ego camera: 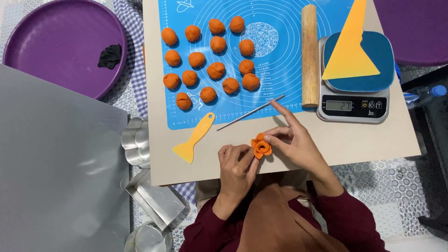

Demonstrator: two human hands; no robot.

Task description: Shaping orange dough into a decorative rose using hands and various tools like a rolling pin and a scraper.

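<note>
An orange dough rose (pixel 262 146), with its spiral opening pointed up toward the camera, is held between the closed fingertips of the left hand (pixel 235 168) and the right hand (pixel 295 142) at the near edge of the table (pixel 364 140), just below a thin metal rod (pixel 250 112) lying diagonally.

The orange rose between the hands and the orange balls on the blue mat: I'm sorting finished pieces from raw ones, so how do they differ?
The orange rose is shaped into curled, layered petals; the orange balls are plain rounded lumps. The rose is held between the left hand and right hand; the balls lie untouched. The rose is over the beige board, the balls in rows on the blue mat. Both look like the same orange dough.
</note>
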